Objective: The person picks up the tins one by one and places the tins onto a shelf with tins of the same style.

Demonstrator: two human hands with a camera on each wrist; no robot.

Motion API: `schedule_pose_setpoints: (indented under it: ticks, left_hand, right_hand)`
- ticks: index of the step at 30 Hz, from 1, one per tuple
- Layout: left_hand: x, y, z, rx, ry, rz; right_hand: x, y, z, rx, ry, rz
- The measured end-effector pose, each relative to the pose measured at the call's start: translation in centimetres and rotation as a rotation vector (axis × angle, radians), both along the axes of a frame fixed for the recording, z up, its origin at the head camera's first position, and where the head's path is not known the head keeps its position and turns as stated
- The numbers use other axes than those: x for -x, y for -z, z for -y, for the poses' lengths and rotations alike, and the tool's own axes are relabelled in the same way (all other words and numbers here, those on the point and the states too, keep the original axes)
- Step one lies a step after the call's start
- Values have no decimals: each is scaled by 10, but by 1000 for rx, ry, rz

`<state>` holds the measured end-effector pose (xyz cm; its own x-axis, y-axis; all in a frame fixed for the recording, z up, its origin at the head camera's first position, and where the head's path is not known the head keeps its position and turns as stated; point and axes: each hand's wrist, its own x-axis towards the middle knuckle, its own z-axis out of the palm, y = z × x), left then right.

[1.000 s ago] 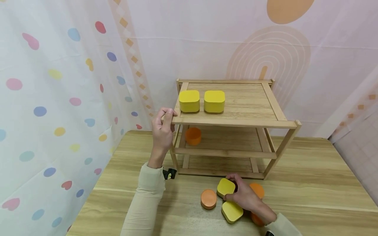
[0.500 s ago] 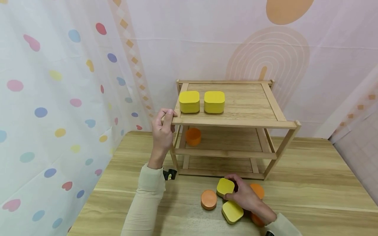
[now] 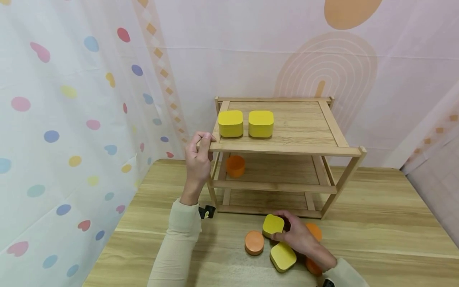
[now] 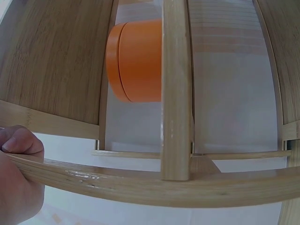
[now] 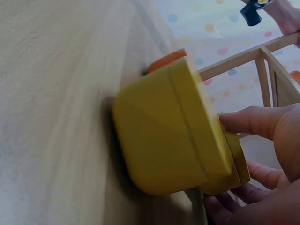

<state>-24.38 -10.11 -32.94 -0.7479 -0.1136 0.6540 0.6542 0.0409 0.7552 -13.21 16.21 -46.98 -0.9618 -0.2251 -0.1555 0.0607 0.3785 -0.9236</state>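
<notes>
My left hand point(image 3: 198, 159) grips the front left corner of a wooden three-tier rack point(image 3: 283, 150). In the left wrist view its fingers point(image 4: 21, 140) curl round the wooden rail. On the table before the rack, my right hand point(image 3: 301, 239) holds a yellow rounded-square lidded box point(image 3: 273, 225) between thumb and fingers. A second yellow box point(image 3: 283, 257) stands just in front of it, and hides much of the held one in the right wrist view. To the left sits an orange round box point(image 3: 254, 243). Two more orange pieces point(image 3: 314, 231) are partly covered by my right hand and wrist.
Two yellow boxes point(image 3: 231, 124) stand side by side on the rack's top tier, at the left. An orange round lidded box point(image 4: 139, 61) stands on the middle tier, also at the left. Patterned curtains point(image 3: 251, 71) hang behind and to the left of the table.
The right hand and the yellow box in it have shifted very slightly toward the rack. My left hand keeps its grip on the rack corner.
</notes>
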Motion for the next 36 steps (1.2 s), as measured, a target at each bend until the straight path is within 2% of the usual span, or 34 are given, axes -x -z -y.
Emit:
schedule_pose_setpoints:
  ticks: [9, 21, 30, 36]
  left_hand:
    - [0, 1, 0, 6, -7, 1]
    - [-3, -1, -1, 29, -27, 14]
    - [-2, 3, -1, 24, -17, 19]
    - [-1, 6, 0, 24, -24, 21]
  right_hand:
    - [3, -14, -4, -8, 57, -52]
    - [4, -28, -16, 31, 59, -69]
    - [-2, -42, -27, 114, 55, -51]
    - [-1, -49, -31, 143, 22, -112]
